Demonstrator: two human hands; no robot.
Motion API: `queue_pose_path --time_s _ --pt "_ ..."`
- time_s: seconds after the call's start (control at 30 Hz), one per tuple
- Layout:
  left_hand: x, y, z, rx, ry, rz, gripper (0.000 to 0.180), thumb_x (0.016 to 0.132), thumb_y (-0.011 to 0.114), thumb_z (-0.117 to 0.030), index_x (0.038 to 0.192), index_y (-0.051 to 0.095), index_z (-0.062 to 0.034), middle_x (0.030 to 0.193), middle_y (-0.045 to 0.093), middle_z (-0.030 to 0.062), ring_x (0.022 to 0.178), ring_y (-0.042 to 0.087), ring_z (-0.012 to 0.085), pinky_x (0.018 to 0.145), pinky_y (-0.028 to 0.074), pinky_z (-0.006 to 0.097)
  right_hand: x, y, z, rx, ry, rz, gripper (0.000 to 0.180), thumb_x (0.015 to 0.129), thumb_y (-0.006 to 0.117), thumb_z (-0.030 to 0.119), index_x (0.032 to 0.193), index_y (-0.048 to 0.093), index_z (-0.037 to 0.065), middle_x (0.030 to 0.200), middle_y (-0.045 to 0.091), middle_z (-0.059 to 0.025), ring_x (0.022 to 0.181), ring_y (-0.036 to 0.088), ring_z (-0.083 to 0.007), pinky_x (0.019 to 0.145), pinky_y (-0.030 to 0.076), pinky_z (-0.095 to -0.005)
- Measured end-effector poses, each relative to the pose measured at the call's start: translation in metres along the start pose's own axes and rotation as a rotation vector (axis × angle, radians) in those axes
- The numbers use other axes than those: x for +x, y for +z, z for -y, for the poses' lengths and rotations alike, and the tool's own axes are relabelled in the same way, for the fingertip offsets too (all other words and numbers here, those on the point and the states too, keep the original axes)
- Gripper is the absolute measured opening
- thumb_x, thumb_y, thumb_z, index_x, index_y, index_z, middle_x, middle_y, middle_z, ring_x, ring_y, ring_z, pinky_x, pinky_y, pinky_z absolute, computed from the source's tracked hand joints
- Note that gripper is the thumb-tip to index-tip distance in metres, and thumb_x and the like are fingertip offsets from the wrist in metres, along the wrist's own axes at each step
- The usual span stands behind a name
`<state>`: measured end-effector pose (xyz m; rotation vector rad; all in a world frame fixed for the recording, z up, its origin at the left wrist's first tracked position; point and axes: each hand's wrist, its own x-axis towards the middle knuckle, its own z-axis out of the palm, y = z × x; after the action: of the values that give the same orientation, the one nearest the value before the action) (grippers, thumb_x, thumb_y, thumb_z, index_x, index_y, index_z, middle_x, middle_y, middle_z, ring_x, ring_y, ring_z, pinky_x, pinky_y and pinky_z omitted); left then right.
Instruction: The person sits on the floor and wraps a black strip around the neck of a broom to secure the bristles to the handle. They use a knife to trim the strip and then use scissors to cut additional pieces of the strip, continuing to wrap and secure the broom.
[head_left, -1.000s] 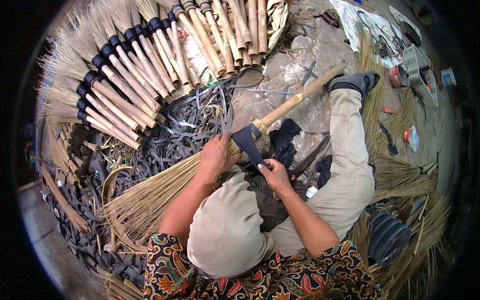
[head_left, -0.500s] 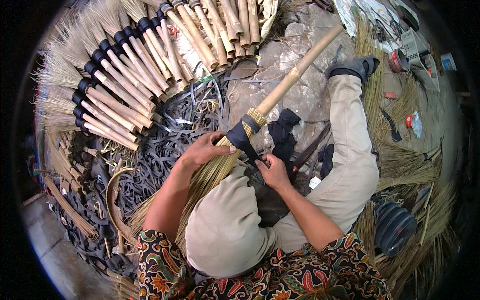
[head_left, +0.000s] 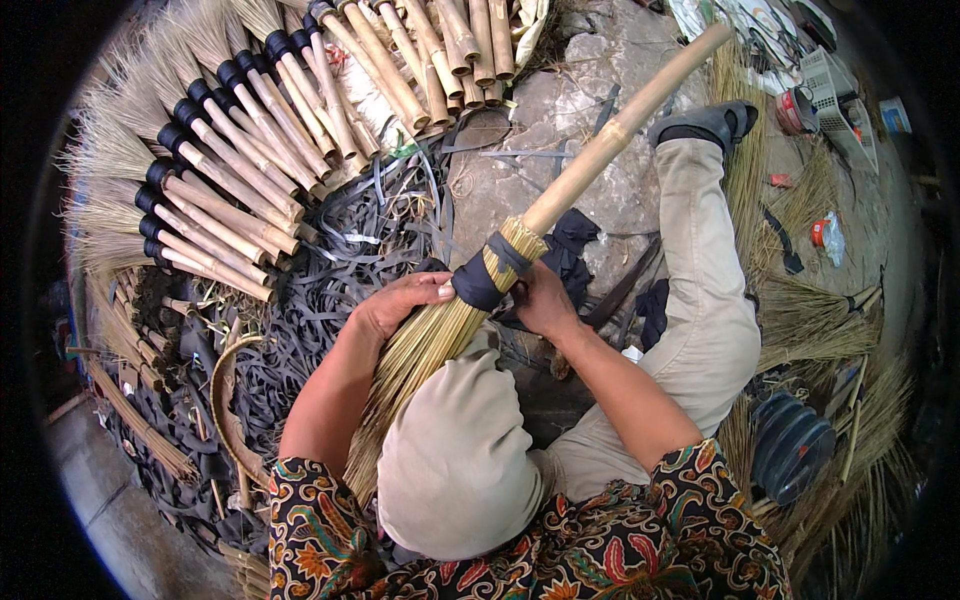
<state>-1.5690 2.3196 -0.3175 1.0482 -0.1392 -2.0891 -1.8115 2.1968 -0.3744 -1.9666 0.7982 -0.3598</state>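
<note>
A half-bound broom slants across my lap, its bamboo handle pointing up to the right and its straw bristles running down past my raised knee. Around the bristle neck goes a wide black rubber strip, wrapped in overlapping turns. My left hand grips the broom just below the wrap, thumb on top and fingers mostly hidden behind it. Against the wrap's right side, my right hand is curled at the black strip; its fingertips go out of sight behind the bundle.
Finished brooms with black-bound necks fan out at the upper left. Tangled dark strips cover the floor to my left. Black cloth-like pieces lie beyond my right hand. Loose straw bundles and a dark ribbed container are at right.
The strip's free length, stretched toward my right hand before, now passes round behind the broom. My right hand has moved up against the bundle. The handle has shifted slightly up and right.
</note>
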Motion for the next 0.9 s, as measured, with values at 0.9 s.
queue_pose_path --time_s 0.9 --pt "-0.014 0.038 -0.037 0.407 0.134 -0.024 0.051 0.077 0.095 -0.016 0.116 0.065 -0.0035 0.111 0.066 0.0014 0.106 0.058 0.0127 0.095 0.047 0.030 0.086 -0.041 0.024 -0.156 -0.509 0.162 0.022 0.081 0.075 0.021 0.098 0.069 0.009 0.084 0.062 -0.0120 0.078 0.065 -0.0359 0.069 0.053 -0.0469"
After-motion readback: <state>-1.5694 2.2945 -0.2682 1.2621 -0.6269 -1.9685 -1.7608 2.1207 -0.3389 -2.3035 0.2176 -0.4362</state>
